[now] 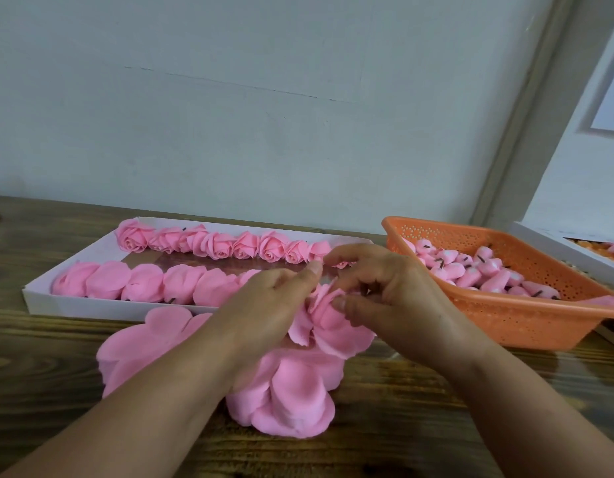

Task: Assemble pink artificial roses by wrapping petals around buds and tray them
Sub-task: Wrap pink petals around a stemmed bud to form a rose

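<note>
My left hand [264,301] and my right hand [384,291] meet above the table, both pinching a half-wrapped pink rose [328,313] whose loose petals hang down between them. The bud inside is hidden by petals and fingers. Under my hands lies a pile of flat pink petal sheets [288,395]. Behind them a white tray [43,298] holds a back row of finished roses [219,244] and a front row of roses lying on their sides [143,282].
An orange perforated basket [526,319] at the right holds several pink buds [471,274] with dark stems. A white box [553,246] stands behind it at the far right. The wooden table [57,374] meets a pale wall at the back.
</note>
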Tool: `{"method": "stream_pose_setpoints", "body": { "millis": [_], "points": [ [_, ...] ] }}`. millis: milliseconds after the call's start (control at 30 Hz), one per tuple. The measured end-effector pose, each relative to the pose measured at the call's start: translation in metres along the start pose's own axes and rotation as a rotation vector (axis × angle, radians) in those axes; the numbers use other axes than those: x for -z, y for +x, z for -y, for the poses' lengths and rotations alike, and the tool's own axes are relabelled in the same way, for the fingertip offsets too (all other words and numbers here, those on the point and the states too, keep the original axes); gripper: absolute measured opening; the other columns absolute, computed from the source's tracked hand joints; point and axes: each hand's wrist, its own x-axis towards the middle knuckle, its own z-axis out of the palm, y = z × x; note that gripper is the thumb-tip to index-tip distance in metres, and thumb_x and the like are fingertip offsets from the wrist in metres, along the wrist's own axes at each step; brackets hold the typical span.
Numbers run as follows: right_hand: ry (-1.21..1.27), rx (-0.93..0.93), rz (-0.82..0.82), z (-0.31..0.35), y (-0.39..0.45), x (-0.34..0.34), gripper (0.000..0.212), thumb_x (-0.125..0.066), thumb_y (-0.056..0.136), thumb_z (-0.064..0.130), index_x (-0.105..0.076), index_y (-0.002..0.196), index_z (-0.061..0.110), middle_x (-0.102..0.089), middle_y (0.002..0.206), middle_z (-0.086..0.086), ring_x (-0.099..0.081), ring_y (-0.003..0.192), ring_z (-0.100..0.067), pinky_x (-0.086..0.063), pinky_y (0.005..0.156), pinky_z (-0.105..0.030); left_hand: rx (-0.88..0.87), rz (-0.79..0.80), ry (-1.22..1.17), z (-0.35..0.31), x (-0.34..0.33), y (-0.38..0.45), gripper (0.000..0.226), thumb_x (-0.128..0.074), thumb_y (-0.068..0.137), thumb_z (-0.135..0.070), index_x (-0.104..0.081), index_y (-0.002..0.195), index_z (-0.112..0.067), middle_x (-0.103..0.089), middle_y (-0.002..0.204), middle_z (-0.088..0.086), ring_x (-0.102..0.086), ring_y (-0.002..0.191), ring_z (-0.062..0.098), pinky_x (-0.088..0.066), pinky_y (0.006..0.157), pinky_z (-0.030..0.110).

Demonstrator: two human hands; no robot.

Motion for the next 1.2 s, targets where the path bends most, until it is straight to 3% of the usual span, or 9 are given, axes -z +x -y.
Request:
{"method": "stream_pose_setpoints", "body": {
  "millis": [100, 200, 367, 500, 600, 700, 767, 900, 1200],
  "points": [
    [0.051, -0.049, -0.069, -0.004, 0.001, -0.001, 0.012, -0.069, 0.079, 0.003, -0.072, 0.071, 0.012, -0.059, 0.113, 0.01, -0.059, 0.083, -0.002, -0.039, 0.072, -0.007, 0.031, 0.089, -0.081, 0.0, 0.001, 0.001, 0.02, -0.061, 0.086, -0.009, -0.067, 0.098, 0.006, -0.07, 0.096, 0.02, -0.065, 0.088, 0.032, -0.055, 0.083, 0.038],
    [0.07, -0.074, -0.102, -0.007, 0.001, -0.002, 0.01, -0.069, 0.079, 0.003, -0.072, 0.072, 0.01, -0.06, 0.11, 0.009, -0.059, 0.084, -0.005, -0.042, 0.069, -0.009, -0.046, 0.07, 0.025, 0.002, -0.002, 0.001, 0.025, -0.057, 0.081, 0.006, -0.075, 0.093, -0.008, -0.073, 0.092, 0.016, -0.069, 0.093, 0.033, -0.055, 0.087, 0.045],
    [0.051, -0.066, -0.058, -0.003, 0.001, -0.004, 0.013, -0.069, 0.079, 0.002, -0.069, 0.068, 0.009, -0.058, 0.116, 0.005, -0.06, 0.083, -0.007, -0.041, 0.064, -0.003, -0.066, -0.076, 0.109, 0.005, -0.006, 0.001, 0.028, -0.05, 0.097, -0.015, -0.069, 0.088, 0.004, -0.07, 0.089, 0.025, -0.066, 0.091, 0.04, -0.055, 0.083, 0.052],
    [-0.011, -0.027, 0.033, 0.001, -0.001, -0.005, 0.006, -0.068, 0.081, 0.006, -0.071, 0.076, 0.007, -0.051, 0.128, 0.011, -0.061, 0.084, -0.01, -0.049, 0.071, -0.029, -0.09, -0.08, 0.129, 0.004, -0.005, 0.0, 0.038, -0.048, 0.098, -0.016, -0.065, 0.07, 0.003, -0.065, 0.058, 0.003, -0.061, 0.054, 0.006, -0.05, 0.051, 0.021],
    [-0.071, 0.021, 0.046, 0.002, -0.001, -0.006, 0.007, -0.067, 0.082, 0.006, -0.071, 0.077, 0.008, -0.051, 0.126, 0.009, -0.058, 0.08, -0.006, -0.047, 0.069, -0.024, -0.104, -0.029, 0.2, 0.005, -0.003, 0.002, 0.04, -0.048, 0.098, -0.022, -0.065, 0.073, 0.004, -0.066, 0.07, 0.015, -0.058, 0.063, 0.013, -0.048, 0.063, 0.028],
    [-0.129, 0.062, 0.039, 0.001, -0.002, -0.007, 0.008, -0.068, 0.081, 0.005, -0.069, 0.073, 0.006, -0.057, 0.103, 0.002, -0.05, 0.075, 0.0, -0.036, 0.063, -0.009, -0.094, -0.006, 0.216, 0.004, -0.002, 0.003, 0.041, -0.046, 0.099, -0.022, -0.065, 0.069, 0.0, -0.064, 0.065, 0.004, -0.058, 0.063, 0.012, -0.046, 0.06, 0.021],
    [-0.075, 0.039, -0.005, 0.002, -0.002, -0.006, 0.023, -0.069, 0.079, 0.003, -0.061, 0.062, 0.017, -0.057, 0.083, 0.0, -0.05, 0.07, -0.006, -0.039, 0.062, -0.016, -0.073, 0.053, 0.141, 0.003, -0.001, 0.002, 0.038, -0.048, 0.097, -0.025, -0.069, 0.074, -0.003, -0.069, 0.071, 0.004, -0.064, 0.071, 0.015, -0.05, 0.067, 0.021],
    [0.118, -0.084, -0.113, 0.002, -0.002, -0.004, 0.03, -0.071, 0.078, 0.003, -0.061, 0.063, 0.026, -0.063, 0.064, -0.007, -0.061, 0.057, -0.023, -0.052, 0.058, -0.038, -0.081, 0.085, 0.109, 0.005, 0.0, 0.002, 0.011, -0.063, 0.086, -0.013, -0.073, 0.087, -0.008, -0.073, 0.088, 0.014, -0.07, 0.087, 0.03, -0.055, 0.083, 0.047],
    [0.35, -0.217, 0.093, -0.005, -0.002, 0.004, 0.016, -0.071, 0.075, -0.007, -0.067, 0.081, 0.007, -0.068, 0.064, -0.015, -0.063, 0.054, -0.02, -0.056, 0.06, -0.034, -0.035, 0.159, 0.07, 0.006, 0.003, 0.002, 0.005, -0.07, 0.082, -0.003, -0.073, 0.086, -0.004, -0.073, 0.079, 0.006, -0.069, 0.074, 0.014, -0.057, 0.066, 0.027]
  ]
}}
